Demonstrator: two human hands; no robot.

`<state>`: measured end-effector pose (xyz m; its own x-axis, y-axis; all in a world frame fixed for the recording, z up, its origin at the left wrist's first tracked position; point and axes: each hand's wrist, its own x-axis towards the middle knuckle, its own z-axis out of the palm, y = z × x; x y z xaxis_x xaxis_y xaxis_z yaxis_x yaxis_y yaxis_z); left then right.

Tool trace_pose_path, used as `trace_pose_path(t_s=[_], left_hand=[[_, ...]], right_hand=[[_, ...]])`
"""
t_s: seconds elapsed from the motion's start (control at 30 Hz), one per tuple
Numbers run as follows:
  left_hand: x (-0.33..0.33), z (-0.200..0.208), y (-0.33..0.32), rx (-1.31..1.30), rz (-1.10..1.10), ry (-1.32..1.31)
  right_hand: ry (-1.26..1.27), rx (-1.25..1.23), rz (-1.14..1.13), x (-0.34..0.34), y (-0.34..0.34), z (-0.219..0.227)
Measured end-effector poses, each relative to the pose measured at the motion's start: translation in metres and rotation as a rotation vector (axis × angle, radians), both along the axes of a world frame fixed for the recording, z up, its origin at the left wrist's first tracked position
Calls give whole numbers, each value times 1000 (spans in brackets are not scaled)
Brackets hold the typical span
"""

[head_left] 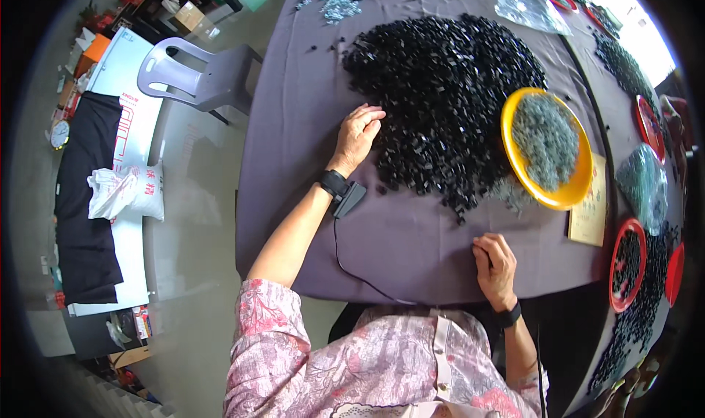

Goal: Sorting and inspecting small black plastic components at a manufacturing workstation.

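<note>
A wide heap of small shiny black pieces [448,102] covers the middle of the cloth-covered table. My left hand [358,135] rests at the heap's left edge, its fingers bent and pressed together. Near the table's front edge is my right hand [496,267], fingers curled in with the thumb against them. Whatever either hand may hold is hidden. To the right of the heap, a yellow bowl [508,124] holds many small grey translucent pieces [545,142]. More of those grey pieces lie loose between bowl and heap.
Beside the yellow bowl lies a tan booklet [590,205]. Farther right are red trays [640,245], a clear plastic bag [642,190] and more black pieces. A grey plastic chair [202,76] stands left of the table. A cable [352,272] runs from my left wrist.
</note>
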<state>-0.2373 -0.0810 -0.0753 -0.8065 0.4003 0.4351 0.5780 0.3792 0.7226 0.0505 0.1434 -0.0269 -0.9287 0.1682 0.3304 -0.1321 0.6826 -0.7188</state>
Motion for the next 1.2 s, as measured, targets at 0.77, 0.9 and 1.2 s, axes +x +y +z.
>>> trace_pose_path(t_s=[0.77,0.9,1.2], left_hand=[[121,13,23,-110,34,-49],[129,16,12,-22,91,-91],[141,20,-7,1,60,-162]], right_hand=[[158,88,80,-33,-9,5],[142,333,85,-69,-27,9],[115,562,256,-115,-62,-22]])
